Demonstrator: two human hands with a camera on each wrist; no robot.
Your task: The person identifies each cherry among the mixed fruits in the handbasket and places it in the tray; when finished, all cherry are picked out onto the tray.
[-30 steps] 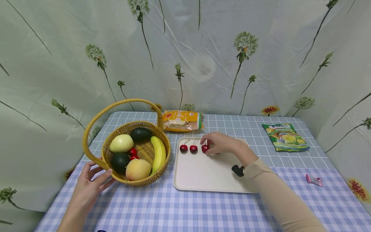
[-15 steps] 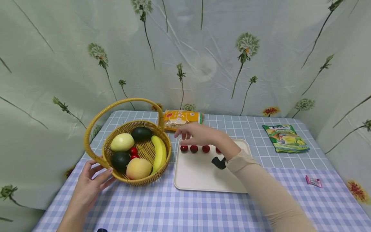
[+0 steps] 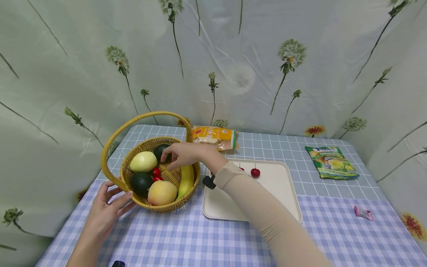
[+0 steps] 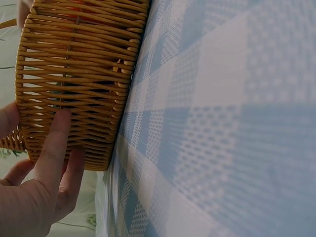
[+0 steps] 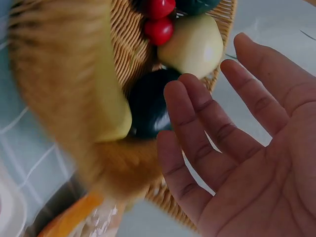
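Observation:
In the head view a yellow wicker basket (image 3: 150,209) stands at the left, its tall handle arching over it. My left hand (image 3: 105,207) grips it at the handle's base; in the left wrist view several fingers lie against the woven wall. Over the basket's right side hovers my right hand (image 3: 183,154), fingers loosely curved and holding nothing, nearest a dark green avocado (image 5: 155,106) and the banana (image 3: 186,180). A second avocado (image 3: 140,184), a pale green fruit (image 3: 143,161), small red fruits (image 3: 156,172) and a peach (image 3: 162,193) lie inside too.
Right of the basket lies a cream tray (image 3: 290,200); one cherry (image 3: 255,172) shows whole, another peeks past my sleeve. An orange food packet (image 3: 215,137) is behind, a green snack bag (image 3: 331,162) and a small pink wrapped sweet (image 3: 363,213) sit farther right.
My right hand has let go of the third cherry, leaving it in a row on the tray, and swung left over the basket. My left hand has stayed at the basket.

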